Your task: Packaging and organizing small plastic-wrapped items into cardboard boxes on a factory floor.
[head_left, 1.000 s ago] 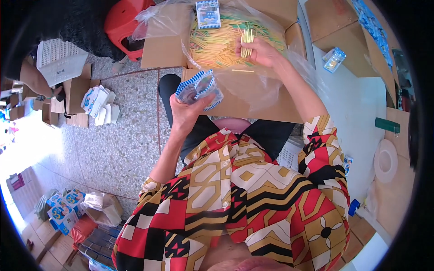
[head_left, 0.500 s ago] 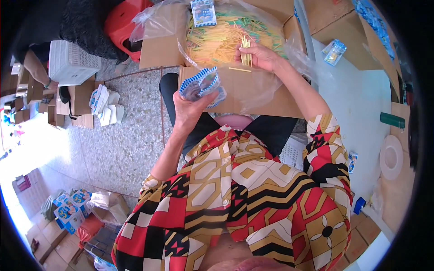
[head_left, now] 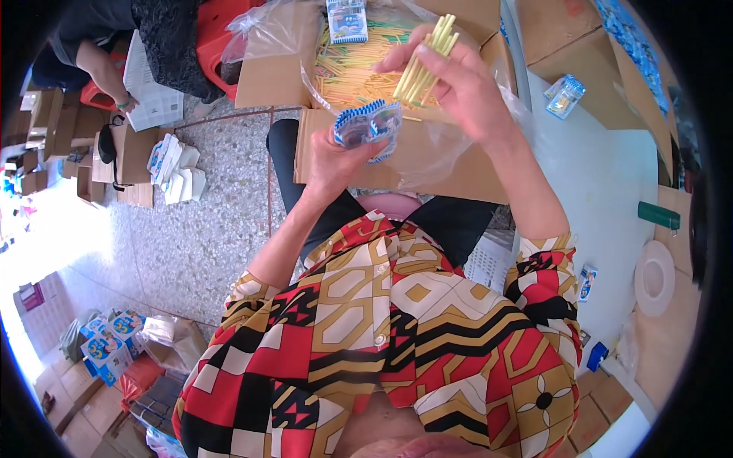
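Observation:
My left hand (head_left: 336, 162) is closed on a clear plastic packet (head_left: 357, 131) with a blue-and-white striped edge, its mouth turned up toward the box. A bundle of thin pale-yellow sticks (head_left: 426, 62) is gripped between the thumb and fingers of my right hand (head_left: 475, 95), raised above the near rim of the carton. Below both hands the open cardboard box (head_left: 450, 164), lined with clear plastic, is full of loose sticks (head_left: 347, 76) in yellow, orange, pink and green. Another blue-and-white packet (head_left: 347, 21) lies on the sticks at the far side.
On the pale table to the right lie a packet (head_left: 565, 96) and a green object (head_left: 659, 217). Another person's hand (head_left: 126, 103) touches a white plastic basket (head_left: 153, 88) at the left, near red stools (head_left: 214, 49). White-and-blue packs (head_left: 179, 169) sit on the floor beside cartons.
My right hand has lifted the sticks up from the box, tilting the bundle. My left hand has brought the packet rightward, closer to them. The other person's basket has shifted.

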Action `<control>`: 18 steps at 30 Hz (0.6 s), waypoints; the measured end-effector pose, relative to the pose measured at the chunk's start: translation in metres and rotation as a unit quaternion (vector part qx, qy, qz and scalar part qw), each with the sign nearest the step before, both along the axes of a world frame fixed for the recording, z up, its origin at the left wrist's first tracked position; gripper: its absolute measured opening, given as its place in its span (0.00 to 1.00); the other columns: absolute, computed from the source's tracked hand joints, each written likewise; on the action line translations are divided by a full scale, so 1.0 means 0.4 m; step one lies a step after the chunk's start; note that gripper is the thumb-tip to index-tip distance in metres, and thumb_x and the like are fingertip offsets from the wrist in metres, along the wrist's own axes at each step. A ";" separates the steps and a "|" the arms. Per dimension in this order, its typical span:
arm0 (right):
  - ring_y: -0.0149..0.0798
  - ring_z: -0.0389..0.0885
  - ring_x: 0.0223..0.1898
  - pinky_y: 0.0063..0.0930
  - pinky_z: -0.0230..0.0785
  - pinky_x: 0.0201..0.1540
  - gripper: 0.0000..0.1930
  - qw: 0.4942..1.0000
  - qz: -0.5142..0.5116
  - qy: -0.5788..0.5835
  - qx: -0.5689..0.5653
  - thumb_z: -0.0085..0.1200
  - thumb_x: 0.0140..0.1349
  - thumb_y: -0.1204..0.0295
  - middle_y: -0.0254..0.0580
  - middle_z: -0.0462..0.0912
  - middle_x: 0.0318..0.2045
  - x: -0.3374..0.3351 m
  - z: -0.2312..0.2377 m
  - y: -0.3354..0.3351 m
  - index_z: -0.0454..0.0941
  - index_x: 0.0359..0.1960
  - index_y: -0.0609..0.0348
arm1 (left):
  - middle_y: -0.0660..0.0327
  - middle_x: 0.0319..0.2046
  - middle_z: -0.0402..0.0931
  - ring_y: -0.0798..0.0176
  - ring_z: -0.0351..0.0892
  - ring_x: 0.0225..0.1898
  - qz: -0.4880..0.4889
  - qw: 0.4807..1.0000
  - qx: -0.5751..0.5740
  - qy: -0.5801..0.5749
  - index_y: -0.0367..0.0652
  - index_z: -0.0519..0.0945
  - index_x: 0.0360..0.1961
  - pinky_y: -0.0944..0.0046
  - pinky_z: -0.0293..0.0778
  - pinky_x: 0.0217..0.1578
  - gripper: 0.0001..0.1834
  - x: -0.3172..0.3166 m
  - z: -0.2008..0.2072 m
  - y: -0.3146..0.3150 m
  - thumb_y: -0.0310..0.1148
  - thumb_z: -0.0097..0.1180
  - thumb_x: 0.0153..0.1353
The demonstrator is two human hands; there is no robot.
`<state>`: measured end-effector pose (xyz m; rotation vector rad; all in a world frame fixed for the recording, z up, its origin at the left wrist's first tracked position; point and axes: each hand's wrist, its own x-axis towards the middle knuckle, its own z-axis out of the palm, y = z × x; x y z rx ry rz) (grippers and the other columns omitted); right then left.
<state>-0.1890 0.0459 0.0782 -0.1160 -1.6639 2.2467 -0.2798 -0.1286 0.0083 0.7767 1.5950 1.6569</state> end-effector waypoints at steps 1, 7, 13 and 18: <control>0.35 0.75 0.47 0.30 0.66 0.52 0.10 0.999 0.007 0.000 0.049 0.40 0.66 0.68 0.44 0.77 0.39 0.001 0.005 -0.012 0.67 0.43 0.60 | 0.68 0.28 0.79 0.78 0.73 0.29 -0.015 1.000 -0.008 0.002 0.34 0.80 0.36 0.74 0.72 0.32 0.11 0.000 0.000 0.006 0.23 0.61 0.48; 0.31 0.74 0.43 0.27 0.64 0.50 0.10 0.975 0.018 -0.021 0.221 0.39 0.66 0.68 0.39 0.77 0.37 0.010 0.014 -0.033 0.69 0.40 0.60 | 0.69 0.26 0.77 0.79 0.71 0.27 -0.026 0.999 -0.011 0.026 0.37 0.80 0.32 0.74 0.71 0.29 0.08 -0.002 -0.011 0.026 0.24 0.62 0.47; 0.29 0.73 0.40 0.25 0.63 0.50 0.09 0.942 0.017 -0.075 0.327 0.39 0.66 0.69 0.36 0.77 0.34 0.011 0.030 -0.041 0.71 0.37 0.59 | 0.68 0.24 0.77 0.79 0.71 0.26 -0.040 0.996 -0.031 0.073 0.37 0.80 0.30 0.73 0.71 0.29 0.09 -0.015 -0.012 0.027 0.25 0.64 0.46; 0.28 0.73 0.38 0.25 0.63 0.51 0.08 0.912 0.065 -0.100 0.391 0.40 0.65 0.69 0.35 0.77 0.34 0.002 0.072 -0.049 0.71 0.38 0.58 | 0.68 0.23 0.78 0.78 0.71 0.26 -0.042 0.993 -0.061 0.090 0.36 0.80 0.29 0.73 0.71 0.29 0.10 -0.027 -0.002 0.021 0.26 0.66 0.45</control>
